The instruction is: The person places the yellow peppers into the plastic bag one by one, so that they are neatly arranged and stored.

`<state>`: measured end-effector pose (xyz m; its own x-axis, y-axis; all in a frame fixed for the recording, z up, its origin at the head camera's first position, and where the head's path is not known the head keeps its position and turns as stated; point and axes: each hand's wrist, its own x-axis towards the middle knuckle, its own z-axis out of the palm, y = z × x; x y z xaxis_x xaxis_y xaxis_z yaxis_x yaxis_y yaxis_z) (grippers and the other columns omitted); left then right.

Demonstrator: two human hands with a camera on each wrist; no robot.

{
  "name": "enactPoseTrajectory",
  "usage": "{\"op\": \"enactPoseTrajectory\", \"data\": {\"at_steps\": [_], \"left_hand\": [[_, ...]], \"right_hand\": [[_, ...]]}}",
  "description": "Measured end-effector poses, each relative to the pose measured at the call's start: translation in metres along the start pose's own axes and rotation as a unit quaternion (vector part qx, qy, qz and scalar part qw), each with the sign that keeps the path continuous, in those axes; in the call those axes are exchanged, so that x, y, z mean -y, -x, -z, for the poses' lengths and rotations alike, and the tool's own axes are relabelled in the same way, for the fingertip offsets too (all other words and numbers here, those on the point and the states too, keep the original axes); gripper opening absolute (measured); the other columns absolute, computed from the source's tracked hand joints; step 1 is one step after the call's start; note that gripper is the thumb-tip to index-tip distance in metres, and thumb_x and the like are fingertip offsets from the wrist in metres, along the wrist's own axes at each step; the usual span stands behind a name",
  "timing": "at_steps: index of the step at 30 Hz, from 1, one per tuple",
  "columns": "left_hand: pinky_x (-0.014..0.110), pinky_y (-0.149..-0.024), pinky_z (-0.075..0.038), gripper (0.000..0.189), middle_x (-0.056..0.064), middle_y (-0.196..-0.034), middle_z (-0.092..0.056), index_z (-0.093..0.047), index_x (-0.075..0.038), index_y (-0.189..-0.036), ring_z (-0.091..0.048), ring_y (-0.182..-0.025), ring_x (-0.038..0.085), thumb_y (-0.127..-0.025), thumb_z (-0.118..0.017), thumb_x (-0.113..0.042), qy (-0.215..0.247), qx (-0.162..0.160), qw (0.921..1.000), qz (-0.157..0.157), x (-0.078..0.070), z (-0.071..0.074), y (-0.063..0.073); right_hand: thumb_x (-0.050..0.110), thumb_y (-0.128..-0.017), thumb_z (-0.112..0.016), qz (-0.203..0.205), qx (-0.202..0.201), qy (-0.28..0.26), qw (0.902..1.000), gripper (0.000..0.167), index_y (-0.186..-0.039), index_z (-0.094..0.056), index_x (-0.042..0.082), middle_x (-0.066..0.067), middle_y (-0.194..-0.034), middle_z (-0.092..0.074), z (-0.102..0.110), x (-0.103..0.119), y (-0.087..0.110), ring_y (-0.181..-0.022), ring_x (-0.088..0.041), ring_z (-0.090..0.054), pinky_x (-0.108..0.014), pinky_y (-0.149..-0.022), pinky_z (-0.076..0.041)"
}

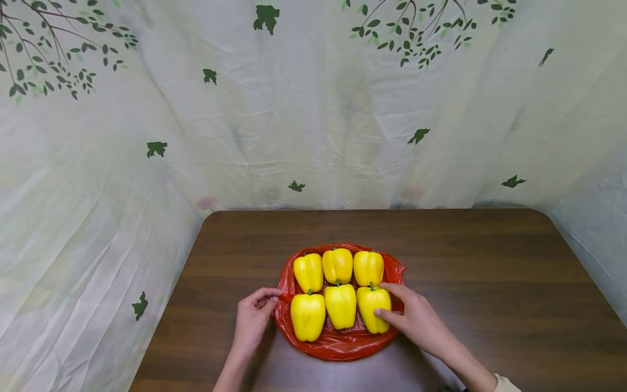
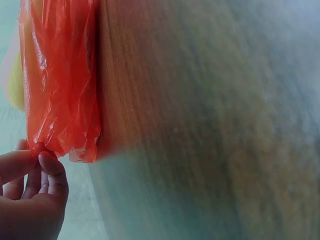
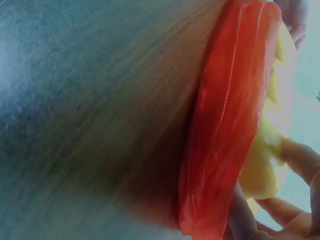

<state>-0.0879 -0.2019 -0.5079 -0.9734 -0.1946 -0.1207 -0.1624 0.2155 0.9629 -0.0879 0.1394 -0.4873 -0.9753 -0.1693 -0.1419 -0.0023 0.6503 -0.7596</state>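
Several yellow bell peppers stand in two rows inside a red plastic bag with its mouth spread in a rough oval. My left hand pinches the left edge of the bag between thumb and fingertips; the left wrist view shows the bunched red film in that pinch. At the front right, a yellow bell pepper is held by my right hand, thumb on its near face and fingers by its stem. In the right wrist view the bag's wall hides the lower parts of the peppers.
A brown wooden table carries the bag near its front edge, with tabletop on both sides. Behind it hangs a pale cloth printed with green leaves, which continues down the left and right sides.
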Motion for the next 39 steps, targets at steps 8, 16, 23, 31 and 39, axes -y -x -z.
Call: {"op": "enactPoseTrajectory", "data": {"at_steps": [8, 16, 23, 31, 39], "left_hand": [[0.025, -0.055, -0.047, 0.016, 0.012, -0.094, -0.067, -0.075, -0.006, -0.098, -0.054, -0.067, 0.024, -0.093, -0.062, 0.001, -0.009, 0.001, 1.0, 0.002, -0.001, 0.0, 0.001], [0.025, -0.054, -0.047, 0.015, 0.012, -0.093, -0.067, -0.075, -0.006, -0.098, -0.054, -0.066, 0.022, -0.092, -0.063, 0.0, -0.003, 0.0, 1.0, 0.004, -0.001, -0.001, 0.0], [0.025, -0.054, -0.047, 0.014, 0.013, -0.093, -0.068, -0.075, -0.004, -0.099, -0.055, -0.065, 0.02, -0.092, -0.063, 0.001, -0.003, -0.001, 1.0, -0.001, 0.0, 0.0, 0.0], [0.026, -0.055, -0.048, 0.015, 0.016, -0.096, -0.067, -0.073, 0.002, -0.102, -0.055, -0.068, 0.023, -0.093, -0.061, 0.004, 0.007, 0.015, 0.9996, 0.024, 0.001, 0.001, -0.003], [0.024, -0.056, -0.047, 0.015, 0.015, -0.098, -0.067, -0.074, -0.001, -0.102, -0.055, -0.068, 0.02, -0.093, -0.062, 0.002, 0.012, 0.011, 0.9999, 0.006, 0.004, -0.003, 0.0]], "right_hand": [[0.033, -0.08, -0.082, 0.02, -0.027, 0.014, 0.9993, 0.057, -0.132, -0.06, 0.022, 0.0, -0.129, -0.055, -0.008, -0.004, 0.001, -0.108, -0.02, -0.056, -0.037, -0.085, -0.054], [0.019, -0.08, -0.083, 0.084, -0.057, 0.033, 0.9943, 0.045, -0.119, -0.062, 0.028, 0.008, -0.12, -0.057, -0.009, -0.003, 0.004, -0.101, -0.015, -0.056, -0.034, -0.083, -0.055], [0.014, -0.079, -0.082, 0.042, -0.023, 0.01, 0.9988, 0.048, -0.12, -0.063, 0.031, 0.007, -0.121, -0.057, -0.009, 0.0, 0.004, -0.103, -0.016, -0.057, -0.033, -0.081, -0.056], [0.022, -0.079, -0.084, 0.05, -0.039, 0.033, 0.9975, 0.048, -0.121, -0.063, 0.032, 0.007, -0.121, -0.057, -0.013, -0.001, 0.009, -0.104, -0.015, -0.056, -0.035, -0.085, -0.054], [0.03, -0.081, -0.082, 0.051, -0.045, 0.043, 0.9967, 0.048, -0.124, -0.061, 0.032, 0.007, -0.123, -0.056, -0.017, -0.005, 0.012, -0.106, -0.018, -0.054, -0.042, -0.091, -0.052]]}}
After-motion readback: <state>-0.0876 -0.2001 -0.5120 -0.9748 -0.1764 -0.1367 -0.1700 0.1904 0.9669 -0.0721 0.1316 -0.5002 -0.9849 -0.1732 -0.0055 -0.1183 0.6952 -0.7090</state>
